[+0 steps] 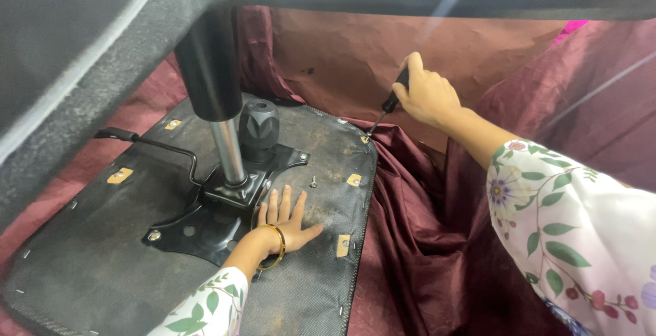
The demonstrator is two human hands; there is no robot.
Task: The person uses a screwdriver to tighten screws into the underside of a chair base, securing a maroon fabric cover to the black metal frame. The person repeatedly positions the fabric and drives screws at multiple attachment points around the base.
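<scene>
This looks like a furniture or upholstery workshop. An office chair seat lies upside down, its black stapled underside, metal mechanism plate and chrome gas column exposed. Maroon fabric is draped loosely around it, with brown sheeting at the far side.

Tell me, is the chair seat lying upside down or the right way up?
Upside down. The black underside of the seat faces up, with the metal mounting plate and gas cylinder standing on it. The left hand presses flat on it.
</scene>
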